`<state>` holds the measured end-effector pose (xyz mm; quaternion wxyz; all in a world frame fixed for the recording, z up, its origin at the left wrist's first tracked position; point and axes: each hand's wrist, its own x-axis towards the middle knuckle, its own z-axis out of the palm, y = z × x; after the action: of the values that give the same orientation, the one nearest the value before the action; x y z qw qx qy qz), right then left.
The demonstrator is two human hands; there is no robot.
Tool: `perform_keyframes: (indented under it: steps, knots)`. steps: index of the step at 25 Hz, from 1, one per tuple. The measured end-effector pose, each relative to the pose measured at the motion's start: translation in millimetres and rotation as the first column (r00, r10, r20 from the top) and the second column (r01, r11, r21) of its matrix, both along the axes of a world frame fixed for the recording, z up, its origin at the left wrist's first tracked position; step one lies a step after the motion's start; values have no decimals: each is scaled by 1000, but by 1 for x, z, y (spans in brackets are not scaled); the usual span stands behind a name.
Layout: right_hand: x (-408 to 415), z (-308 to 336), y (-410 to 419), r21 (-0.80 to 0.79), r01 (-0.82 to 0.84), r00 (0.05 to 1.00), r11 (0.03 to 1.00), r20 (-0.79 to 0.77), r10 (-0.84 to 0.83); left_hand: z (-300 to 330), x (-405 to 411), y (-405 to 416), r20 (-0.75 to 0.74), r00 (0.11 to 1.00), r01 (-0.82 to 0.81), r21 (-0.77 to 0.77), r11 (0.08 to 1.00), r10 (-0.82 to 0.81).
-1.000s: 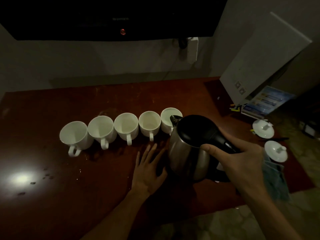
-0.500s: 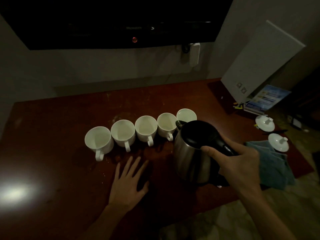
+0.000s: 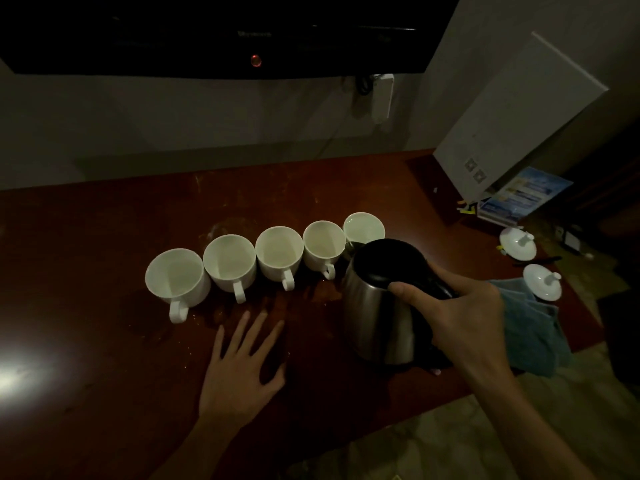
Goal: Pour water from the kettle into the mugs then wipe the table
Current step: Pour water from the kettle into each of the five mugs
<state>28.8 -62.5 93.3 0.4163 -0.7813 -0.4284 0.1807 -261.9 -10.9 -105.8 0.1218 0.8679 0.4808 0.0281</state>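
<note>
Kettle [image 3: 381,303], steel, gripped at its handle by the right hand [image 3: 460,317], now lowered nearly upright just right of five mugs [image 3: 277,252] on the table [image 3: 104,237], pouring apparently finished; left hand [image 3: 242,372] flat, fingers spread, shifted leftward.

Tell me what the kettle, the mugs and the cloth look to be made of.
Kettle: brushed steel body by its dull grey sheen; lid and handle look like black plastic.
Mugs: white glazed ceramic, probably, smooth and thick-walled.
Cloth: soft blue-grey fabric, folded and rumpled, perhaps terry or microfibre; too dim to tell.
</note>
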Motion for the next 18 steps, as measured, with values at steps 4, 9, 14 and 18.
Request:
perform_keyframes:
  steps: [4, 9, 14, 18]
  knots:
    - [7, 2, 8, -31, -34, 999, 999, 3, 34, 2, 1, -1, 15, 1000, -13, 1, 1000, 13]
    - [11, 7, 16, -60, -68, 998, 996, -7, 68, 5, 2, -1, 33, 999, -24, 19, 1000, 23]
    - [13, 11, 22, -87, -68, 997, 994, -26, 66, 4, 3, -2, 36, 999, -32, 15, 999, 32]
    - [13, 12, 24, -105, -72, 997, 992, -2, 72, 4, 2, -2, 39, 998, -39, -1, 999, 39]
